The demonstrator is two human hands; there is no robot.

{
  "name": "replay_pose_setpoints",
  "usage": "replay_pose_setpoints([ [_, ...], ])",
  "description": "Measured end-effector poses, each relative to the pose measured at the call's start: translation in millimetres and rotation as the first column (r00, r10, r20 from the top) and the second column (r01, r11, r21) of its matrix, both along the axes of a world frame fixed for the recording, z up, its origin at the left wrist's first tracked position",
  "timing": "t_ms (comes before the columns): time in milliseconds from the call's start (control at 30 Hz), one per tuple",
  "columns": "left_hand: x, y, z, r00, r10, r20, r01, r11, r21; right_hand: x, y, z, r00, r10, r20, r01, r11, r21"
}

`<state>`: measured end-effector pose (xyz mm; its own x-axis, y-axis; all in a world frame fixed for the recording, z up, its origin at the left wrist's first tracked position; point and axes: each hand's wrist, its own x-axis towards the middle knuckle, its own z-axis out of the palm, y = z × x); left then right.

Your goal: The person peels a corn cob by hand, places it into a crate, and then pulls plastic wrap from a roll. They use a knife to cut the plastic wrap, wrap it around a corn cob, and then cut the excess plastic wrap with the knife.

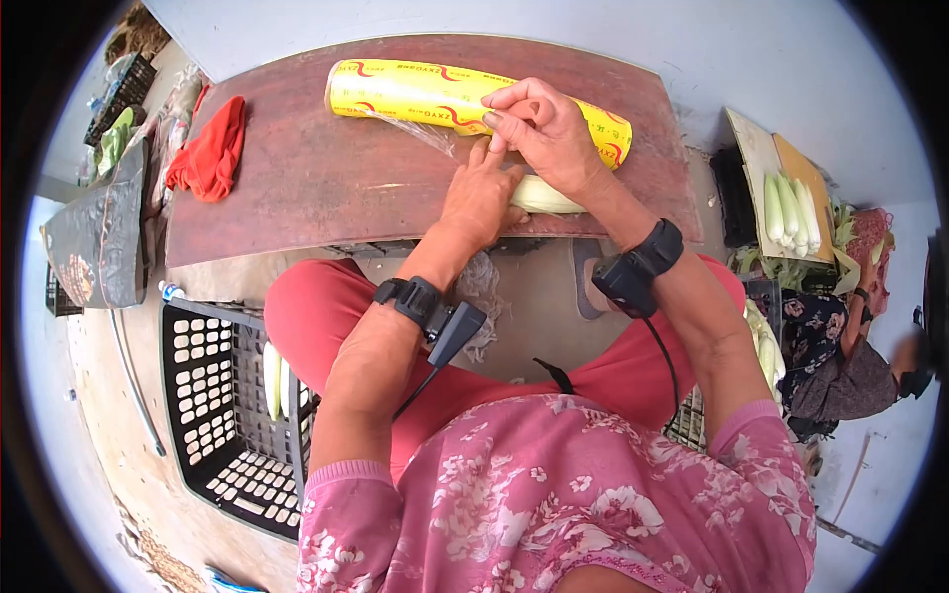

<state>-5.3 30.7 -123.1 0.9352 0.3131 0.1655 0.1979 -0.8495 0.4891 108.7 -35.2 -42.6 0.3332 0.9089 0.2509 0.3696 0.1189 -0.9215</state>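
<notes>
A yellow roll of plastic film (415,94) with red print lies across the far part of the brown table (297,203). Some clear film hangs loose from its near side. One pale green corn cob (549,197) rests near the table's front edge, its left end at my left hand (476,198), whose fingers and thumb close round that end. My right hand (544,128) is in front of the roll, just above the cob, thumb and index finger pinched. Whatever lies between those fingertips is too small to make out. The fingertips of both hands nearly meet.
A red cloth (211,153) lies at the table's left. Below it on the floor stands a black crate (203,395) holding pale cobs. At the right, several cobs (791,212) lie on a board, near another person (840,371) and more cobs beside my leg.
</notes>
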Motion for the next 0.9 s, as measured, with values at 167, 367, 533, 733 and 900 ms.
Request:
replay_pose_setpoints([
  [167,1,0,-1,1.000,0.002,0.031,0.001,0.998,-0.067,2,8,-15,0.999,0.010,-0.045,-0.011,1.000,-0.024],
  [367,3,0,-3,1.000,0.016,-0.015,-0.017,0.998,-0.057,0,14,-22,1.000,-0.001,-0.022,0.001,1.000,-0.019],
  [533,3,0,-5,0.999,0.033,-0.010,-0.034,0.998,-0.052,-1,17,-23,0.999,-0.001,-0.036,0.000,1.000,-0.016],
  [733,3,1,-7,1.000,0.020,0.006,-0.020,0.998,-0.055,0,20,-29,0.999,-0.005,-0.053,0.004,1.000,-0.030],
  [900,2,0,-3,1.000,0.019,-0.009,-0.020,0.996,-0.085,-1,19,-25,0.997,0.009,-0.080,-0.013,0.999,-0.052],
])
